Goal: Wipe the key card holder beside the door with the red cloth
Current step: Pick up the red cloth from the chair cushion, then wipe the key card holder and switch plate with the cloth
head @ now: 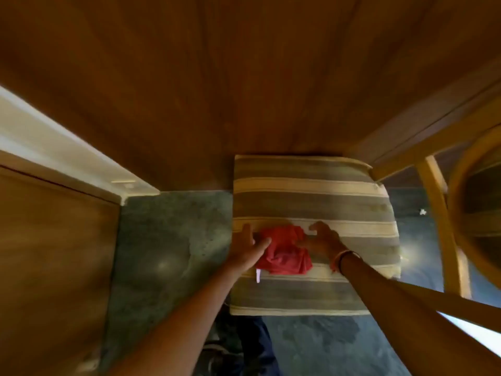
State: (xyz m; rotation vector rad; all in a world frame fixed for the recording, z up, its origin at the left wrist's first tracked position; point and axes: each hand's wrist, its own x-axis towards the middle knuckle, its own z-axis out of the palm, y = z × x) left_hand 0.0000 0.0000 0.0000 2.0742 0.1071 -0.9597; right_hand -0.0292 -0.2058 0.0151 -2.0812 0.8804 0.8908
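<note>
A crumpled red cloth (284,249) lies on a grey-and-cream striped seat cushion (314,196). My left hand (248,249) touches the cloth's left edge, thumb up and fingers spread against it. My right hand (322,241) rests on the cloth's right side, fingers curled over the fabric; a thread band sits on that wrist. Whether either hand has a firm hold on the cloth is unclear. No key card holder is in view.
A brown wooden panel (217,90) fills the space ahead, above the cushion. A wooden door (54,253) with a pale frame (67,147) stands at the left. A curved wooden chair frame (444,218) is at the right. The floor (168,240) is dark green stone.
</note>
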